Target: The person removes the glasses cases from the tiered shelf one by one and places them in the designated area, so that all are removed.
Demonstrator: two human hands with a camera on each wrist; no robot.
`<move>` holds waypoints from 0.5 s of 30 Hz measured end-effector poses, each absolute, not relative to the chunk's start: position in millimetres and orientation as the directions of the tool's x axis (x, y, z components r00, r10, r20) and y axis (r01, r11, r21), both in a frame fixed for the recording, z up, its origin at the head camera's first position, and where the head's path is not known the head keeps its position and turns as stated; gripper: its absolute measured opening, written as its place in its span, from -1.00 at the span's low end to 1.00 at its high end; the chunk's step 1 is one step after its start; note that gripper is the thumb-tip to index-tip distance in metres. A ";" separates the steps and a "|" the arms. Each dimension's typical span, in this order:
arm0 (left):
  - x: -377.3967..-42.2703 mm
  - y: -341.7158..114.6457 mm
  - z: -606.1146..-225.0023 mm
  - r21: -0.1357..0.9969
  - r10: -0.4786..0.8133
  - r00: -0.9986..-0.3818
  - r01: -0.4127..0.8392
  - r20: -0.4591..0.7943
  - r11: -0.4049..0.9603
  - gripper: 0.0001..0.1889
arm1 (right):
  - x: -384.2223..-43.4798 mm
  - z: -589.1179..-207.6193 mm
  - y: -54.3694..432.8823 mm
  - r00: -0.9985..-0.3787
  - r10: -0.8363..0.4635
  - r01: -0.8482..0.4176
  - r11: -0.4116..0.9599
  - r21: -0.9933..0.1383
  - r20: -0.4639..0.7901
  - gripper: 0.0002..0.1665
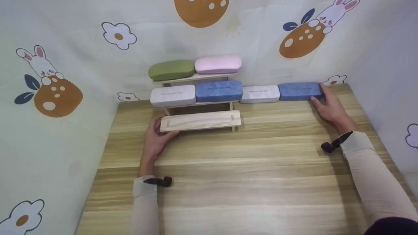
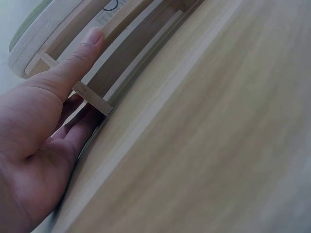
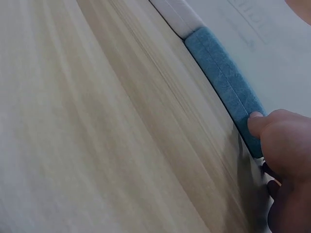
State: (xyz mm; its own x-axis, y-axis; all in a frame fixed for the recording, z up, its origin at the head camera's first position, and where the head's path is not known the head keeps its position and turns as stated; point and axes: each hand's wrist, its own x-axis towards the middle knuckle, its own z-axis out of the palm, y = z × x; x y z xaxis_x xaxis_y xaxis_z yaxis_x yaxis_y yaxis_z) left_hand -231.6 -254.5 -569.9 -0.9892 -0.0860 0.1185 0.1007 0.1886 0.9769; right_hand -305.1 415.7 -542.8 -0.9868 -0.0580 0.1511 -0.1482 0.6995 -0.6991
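My left hand [image 1: 154, 139] grips the left end of a stepped wooden rack [image 1: 200, 121], thumb along the front edge of its bare lowest step. In the left wrist view the thumb [image 2: 82, 57] lies on the wood and the other fingers go behind the end leg. At the far right, my right hand [image 1: 330, 106] holds the right end of a blue glasses case [image 1: 298, 91] lying on the table. The right thumb [image 3: 256, 124] presses its front face; the other fingers are mostly hidden. Left of that case, a white glasses case [image 1: 260, 94] stands end to end with it.
On the rack's middle step sit a white case [image 1: 173, 96] and another blue case [image 1: 219, 91]. The top step bears a green case [image 1: 171, 70] and a pink case [image 1: 218, 64]. A patterned cloth [image 1: 254, 42] hangs behind the wood-grain table [image 1: 248, 173].
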 end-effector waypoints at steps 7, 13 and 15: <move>-230.6 -255.8 -569.7 0.972 -0.083 -0.988 0.110 0.129 0.208 -0.10 | -305.6 -544.2 413.0 -0.984 -0.059 -0.160 0.707 -0.689 0.169 -0.08; -230.6 -254.7 -567.9 0.977 -0.066 -0.991 0.106 0.120 0.185 -0.05 | -304.7 -547.9 407.2 -0.958 -0.009 -0.218 0.667 -0.712 0.285 -0.15; -230.8 -254.4 -567.5 0.978 -0.066 -0.991 0.106 0.120 0.181 -0.05 | -303.8 -546.5 400.5 -0.949 0.034 -0.212 0.666 -0.715 0.313 -0.17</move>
